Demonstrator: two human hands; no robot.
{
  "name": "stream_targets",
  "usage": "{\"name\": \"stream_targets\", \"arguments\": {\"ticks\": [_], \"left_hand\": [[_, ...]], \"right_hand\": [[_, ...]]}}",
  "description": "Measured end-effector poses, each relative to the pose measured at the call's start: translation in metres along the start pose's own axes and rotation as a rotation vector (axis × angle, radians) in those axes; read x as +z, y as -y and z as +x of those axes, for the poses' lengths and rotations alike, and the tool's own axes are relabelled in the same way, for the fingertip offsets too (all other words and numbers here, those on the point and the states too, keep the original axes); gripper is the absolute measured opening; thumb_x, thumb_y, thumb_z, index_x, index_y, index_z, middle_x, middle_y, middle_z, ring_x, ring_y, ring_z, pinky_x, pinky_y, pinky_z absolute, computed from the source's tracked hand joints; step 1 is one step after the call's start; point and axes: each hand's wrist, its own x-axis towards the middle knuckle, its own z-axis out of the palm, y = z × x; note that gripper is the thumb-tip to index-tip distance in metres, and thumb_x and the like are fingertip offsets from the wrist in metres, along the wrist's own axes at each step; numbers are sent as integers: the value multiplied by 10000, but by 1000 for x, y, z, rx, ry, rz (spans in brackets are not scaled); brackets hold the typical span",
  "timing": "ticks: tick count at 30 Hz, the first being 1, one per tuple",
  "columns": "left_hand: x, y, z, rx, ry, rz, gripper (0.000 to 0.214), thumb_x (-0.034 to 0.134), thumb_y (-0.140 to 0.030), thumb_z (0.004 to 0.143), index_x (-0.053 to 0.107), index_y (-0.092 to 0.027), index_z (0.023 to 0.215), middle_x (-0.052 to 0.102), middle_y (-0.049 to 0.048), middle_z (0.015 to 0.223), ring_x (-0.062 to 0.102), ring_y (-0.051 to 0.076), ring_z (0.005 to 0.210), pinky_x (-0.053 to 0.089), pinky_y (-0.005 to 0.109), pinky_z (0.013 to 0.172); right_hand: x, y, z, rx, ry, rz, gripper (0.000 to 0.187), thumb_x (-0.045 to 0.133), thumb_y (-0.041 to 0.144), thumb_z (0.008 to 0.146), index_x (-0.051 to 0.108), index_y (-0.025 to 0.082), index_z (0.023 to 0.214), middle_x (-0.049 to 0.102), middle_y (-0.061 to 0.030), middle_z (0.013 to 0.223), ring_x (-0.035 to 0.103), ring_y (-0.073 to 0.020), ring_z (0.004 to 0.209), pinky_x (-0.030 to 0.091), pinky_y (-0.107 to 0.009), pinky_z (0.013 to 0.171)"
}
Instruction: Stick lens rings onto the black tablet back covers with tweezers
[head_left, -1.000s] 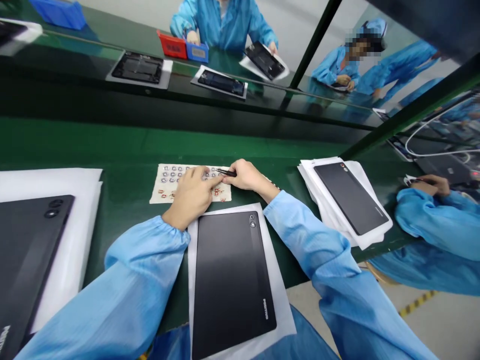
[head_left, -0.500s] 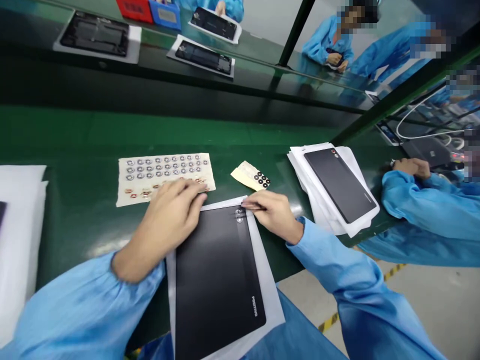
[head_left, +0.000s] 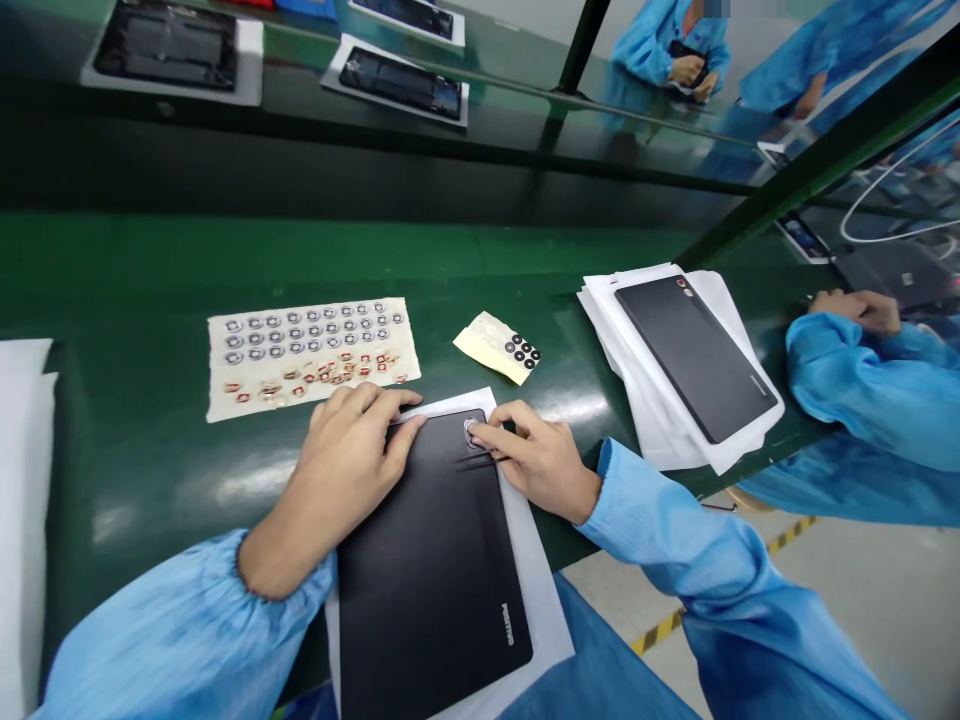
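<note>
A black tablet with "POSITIVO" lettering lies face down on white sheets near the bench edge. My left hand grips its upper left corner, thumb on the back and fingers over the far edge. In my right hand is a pair of dark tweezers, prongs pointing left across the tablet. The index fingertip of that hand presses at the camera spot, partly covering it. Beyond my left hand lies a cream sticker sheet with rows of rings and loose red-marked pieces. A smaller sheet bears several black rings.
To the right, another black tablet rests on stacked white sheets. White sheets also lie at far left. A shelf behind holds opened device housings. A co-worker's hands and blue sleeve are at the right, by a green post.
My right index finger has come down onto the camera spot, and the tweezers have swung toward me, over the tablet. My left hand has drawn back from the sticker sheet to the tablet's corner.
</note>
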Motion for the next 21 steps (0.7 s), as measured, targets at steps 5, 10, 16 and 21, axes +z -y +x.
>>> {"name": "stream_targets", "arguments": {"ticks": [5, 10, 16, 21], "left_hand": [[0, 0, 0, -8, 10, -5, 272, 496, -424, 1023, 667, -260, 1157, 687, 90, 1009, 606, 321, 1025, 458, 486, 913], [0, -3, 2, -20, 24, -7, 267, 507, -434, 1013, 662, -256, 1139, 689, 79, 997, 609, 310, 1003, 450, 481, 894], [0, -2, 5, -19, 46, -12, 274, 527, -447, 1000, 656, -242, 1127, 666, 74, 979, 612, 300, 987, 447, 470, 887], [-2, -1, 10, -18, 68, -29, 266, 538, -452, 986, 642, -247, 1121, 675, 68, 968, 630, 298, 968, 442, 458, 892]], "right_hand": [[5, -1, -1, 4, 18, 4, 281, 551, 195, 1009, 691, 282, 1236, 667, -17, 1088, 566, -84, 675, 469, -228, 596], [7, -5, 0, 3, 23, 6, 303, 561, 183, 993, 678, 287, 1252, 650, -24, 1102, 597, -95, 724, 477, -232, 610], [5, -12, 5, -97, 48, 32, 295, 537, 264, 1039, 643, 263, 1315, 648, -29, 1080, 629, -104, 802, 475, -226, 621], [-11, -17, 26, -219, 171, -36, 344, 453, 402, 1087, 653, 227, 1306, 656, -40, 1030, 583, -107, 737, 392, -247, 541]]}}
